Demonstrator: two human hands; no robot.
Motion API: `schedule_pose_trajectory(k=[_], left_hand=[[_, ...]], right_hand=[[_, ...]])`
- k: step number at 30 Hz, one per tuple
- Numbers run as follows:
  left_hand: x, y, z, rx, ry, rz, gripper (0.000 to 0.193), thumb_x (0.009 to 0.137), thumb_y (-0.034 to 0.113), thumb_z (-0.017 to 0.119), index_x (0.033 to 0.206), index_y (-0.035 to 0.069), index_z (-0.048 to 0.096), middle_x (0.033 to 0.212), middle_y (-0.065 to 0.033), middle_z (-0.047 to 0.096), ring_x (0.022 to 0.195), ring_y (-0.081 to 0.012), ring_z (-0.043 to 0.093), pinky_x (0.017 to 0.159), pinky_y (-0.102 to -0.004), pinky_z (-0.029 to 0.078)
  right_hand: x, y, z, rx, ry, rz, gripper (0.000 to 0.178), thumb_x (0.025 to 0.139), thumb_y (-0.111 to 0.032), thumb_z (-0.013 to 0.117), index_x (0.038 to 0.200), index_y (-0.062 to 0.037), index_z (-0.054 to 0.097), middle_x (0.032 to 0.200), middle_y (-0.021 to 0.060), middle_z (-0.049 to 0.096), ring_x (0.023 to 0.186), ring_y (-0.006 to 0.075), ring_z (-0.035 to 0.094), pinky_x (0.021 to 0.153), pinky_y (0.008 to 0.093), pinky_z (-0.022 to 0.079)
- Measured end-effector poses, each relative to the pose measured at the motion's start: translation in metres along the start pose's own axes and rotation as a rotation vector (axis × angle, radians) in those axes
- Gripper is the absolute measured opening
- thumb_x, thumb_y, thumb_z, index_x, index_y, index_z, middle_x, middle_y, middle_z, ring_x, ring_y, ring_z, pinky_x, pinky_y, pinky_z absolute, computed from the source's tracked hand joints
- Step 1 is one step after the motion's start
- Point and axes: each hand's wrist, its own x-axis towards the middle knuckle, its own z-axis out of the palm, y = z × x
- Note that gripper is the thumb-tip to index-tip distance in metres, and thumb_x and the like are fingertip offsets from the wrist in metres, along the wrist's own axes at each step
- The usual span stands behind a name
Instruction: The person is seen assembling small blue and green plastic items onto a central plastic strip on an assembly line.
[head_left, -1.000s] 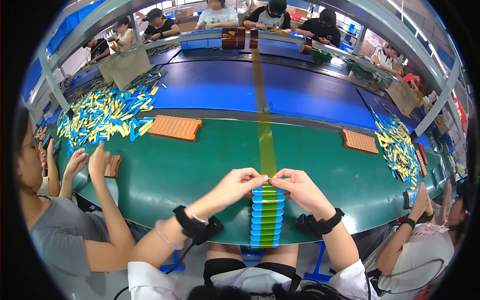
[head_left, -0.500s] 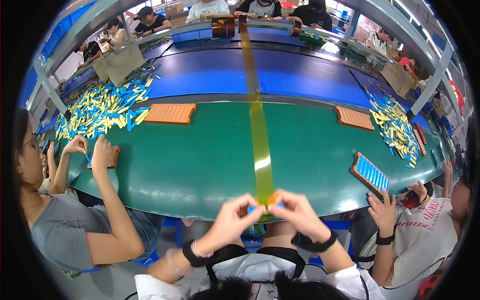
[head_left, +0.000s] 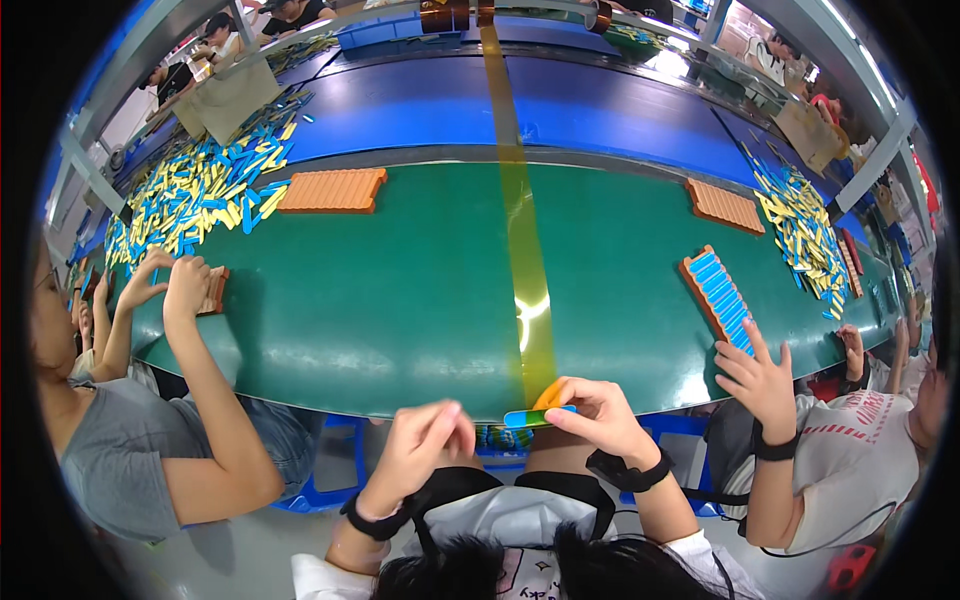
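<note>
My right hand pinches a small flat blue stick at the table's near edge. Greenish-yellow film covers part of the stick, and an orange piece shows at my fingertips. A long strip of amber see-through tape runs from a roll at the far side down to the stick. Left of it, my left hand is empty, its slightly blurred fingers loosely bent and apart from the stick. Below the table edge, over my lap, several blue and yellow-green pieces are partly visible.
Heaps of blue and yellow sticks lie at the left and right. Grooved orange trays stand at the left and right. A co-worker's hand touches a tray of blue sticks. Another co-worker's hands are at the left.
My left hand has let go and moved left and down, away from the stick. My right hand still holds the stick, which now shows more plainly. The view has tilted down.
</note>
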Motion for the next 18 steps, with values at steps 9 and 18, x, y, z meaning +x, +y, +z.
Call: schedule_pose_trajectory(k=[9, 18], left_hand=[[-0.01, -0.193, 0.046, -1.086, -0.099, -1.064, 0.044, 0.087, 0.037, 0.044, 0.082, -0.005, 0.058, 0.081, -0.0151, 0.062, 0.08, -0.0234, 0.059, 0.069, -0.0308, 0.048], [0.086, -0.178, 0.07, 0.195, -0.416, 0.101, 0.036, 0.086, 0.033, 0.046, 0.088, 0.0, 0.059, 0.09, -0.0128, 0.061, 0.088, -0.0249, 0.057, 0.076, -0.0337, 0.045]], right_hand=[[0.002, -0.001, -0.008, 0.049, -0.038, 0.063, 0.01, 0.081, -0.007, 0.058, 0.077, 0.002, 0.056, 0.083, 0.0042, 0.057, 0.075, 0.0077, 0.051, 0.066, 0.0208, 0.041], [0.001, 0.003, -0.011, 0.042, -0.072, 0.094, 0.009, 0.081, -0.008, 0.058, 0.077, 0.0002, 0.056, 0.082, 0.0021, 0.057, 0.073, 0.006, 0.049, 0.064, 0.0197, 0.04]])
